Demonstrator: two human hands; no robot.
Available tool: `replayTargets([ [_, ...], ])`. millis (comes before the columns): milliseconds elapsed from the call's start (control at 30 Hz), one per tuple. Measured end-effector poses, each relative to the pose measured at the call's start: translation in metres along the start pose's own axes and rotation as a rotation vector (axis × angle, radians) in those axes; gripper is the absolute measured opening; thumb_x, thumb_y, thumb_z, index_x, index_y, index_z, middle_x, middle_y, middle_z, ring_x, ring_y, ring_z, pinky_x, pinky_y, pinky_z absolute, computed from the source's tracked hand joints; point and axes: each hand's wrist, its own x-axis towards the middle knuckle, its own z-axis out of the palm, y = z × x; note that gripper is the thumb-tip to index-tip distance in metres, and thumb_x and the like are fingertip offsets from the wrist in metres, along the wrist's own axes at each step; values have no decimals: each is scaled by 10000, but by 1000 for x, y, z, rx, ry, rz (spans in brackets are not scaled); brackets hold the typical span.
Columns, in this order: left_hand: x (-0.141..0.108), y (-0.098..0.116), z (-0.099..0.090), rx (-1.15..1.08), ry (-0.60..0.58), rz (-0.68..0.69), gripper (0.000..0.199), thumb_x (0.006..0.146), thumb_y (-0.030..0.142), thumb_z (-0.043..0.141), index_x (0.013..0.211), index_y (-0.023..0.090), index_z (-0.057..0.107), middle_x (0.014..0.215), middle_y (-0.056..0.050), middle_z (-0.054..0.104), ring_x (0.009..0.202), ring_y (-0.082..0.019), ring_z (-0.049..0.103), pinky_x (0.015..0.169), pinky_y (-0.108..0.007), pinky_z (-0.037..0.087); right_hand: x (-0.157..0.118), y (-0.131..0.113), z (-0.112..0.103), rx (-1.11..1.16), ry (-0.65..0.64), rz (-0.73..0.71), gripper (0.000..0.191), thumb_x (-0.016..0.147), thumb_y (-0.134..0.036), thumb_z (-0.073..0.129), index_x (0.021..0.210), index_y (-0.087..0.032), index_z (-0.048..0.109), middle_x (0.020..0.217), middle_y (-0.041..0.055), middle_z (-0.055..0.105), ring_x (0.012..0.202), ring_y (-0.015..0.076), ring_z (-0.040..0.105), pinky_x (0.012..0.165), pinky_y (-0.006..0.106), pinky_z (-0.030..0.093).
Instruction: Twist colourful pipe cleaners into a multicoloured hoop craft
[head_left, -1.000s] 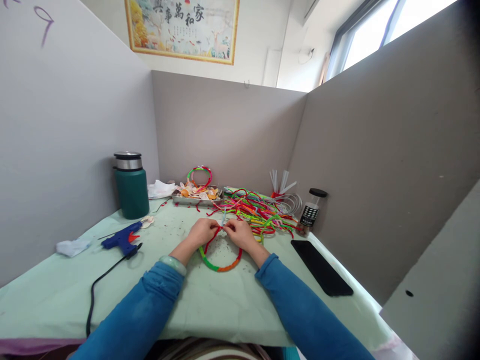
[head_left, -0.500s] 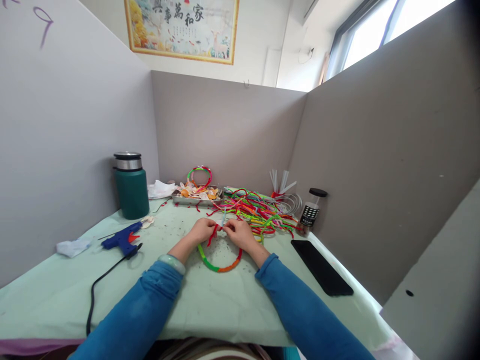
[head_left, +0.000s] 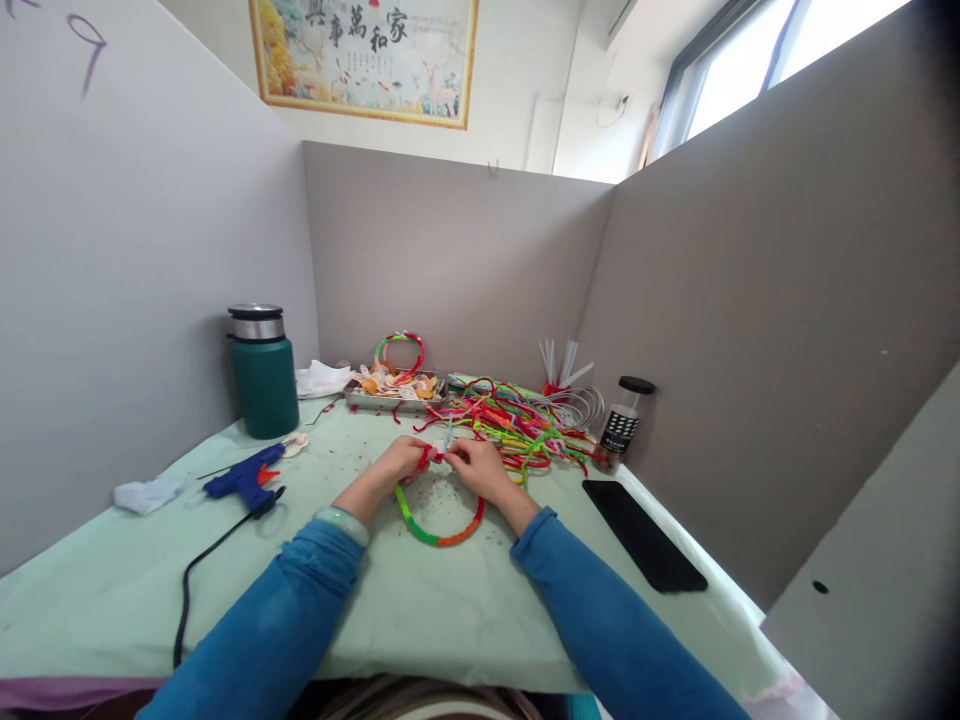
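Observation:
A ring wrapped in green, yellow, orange and red fuzzy pipe cleaner [head_left: 437, 541] lies toward me on the cloth, its far side between my two hands. My left hand [head_left: 399, 462] is closed, pinching a red pipe cleaner [head_left: 425, 456] that loops up over its fingers. Beside it, my right hand [head_left: 481, 468] grips the far side of the ring with thumb and fingers together. Between the fingertips a pale bluish-white bit [head_left: 448, 436] of the ring sticks up; the exact contact is too small to make out.
Behind my hands is a heap of coloured pipe cleaners [head_left: 517, 420], beside a metal tray [head_left: 386, 404] of small pieces and another finished-looking ring [head_left: 421, 352]. At left are a blue glue gun [head_left: 244, 480] and green bottle [head_left: 264, 385]; at right, a black phone [head_left: 645, 535] and jar [head_left: 621, 428].
The loose red pipe cleaner end, which hung down inside the ring, is now raised over my left fingers. My right hand and the ring have hardly moved.

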Motion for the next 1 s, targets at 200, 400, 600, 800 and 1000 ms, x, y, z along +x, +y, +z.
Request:
replayTargets([
  [200,-4,6,1,-32,8,-57,285,736,405,585,647,142,525,394,79,359,313,-47,243,368,-224,182,0,-1,-1,28,-13,-43,108,838,-267,561,844,-200,646,789,22,669,680,137,573,615,235,382],
  [400,2,1,2,49,47,-56,327,770,434,543,605,154,500,395,65,400,297,-51,260,351,-223,195,0,-4,-3,74,-52,-113,115,838,-246,566,907,-217,654,843,16,674,733,138,583,661,239,397],
  [600,11,-5,-2,175,145,29,411,787,476,503,760,95,654,569,-17,603,347,-65,390,376,-221,297,2,3,-1,46,-5,-18,125,831,-228,547,863,-216,668,787,9,677,690,137,577,636,236,394],
  [800,9,-4,-3,193,171,158,435,661,404,662,978,111,711,772,-53,692,616,-131,575,499,-206,407,4,4,-3,24,32,38,137,812,-220,542,839,-218,677,773,6,682,686,145,586,636,237,401],
  [1000,8,-4,-2,374,145,264,348,703,326,628,979,140,728,829,-47,724,762,-186,637,675,-250,470,3,1,-3,20,26,42,144,812,-214,534,836,-214,676,762,5,681,670,140,582,618,231,395],
])
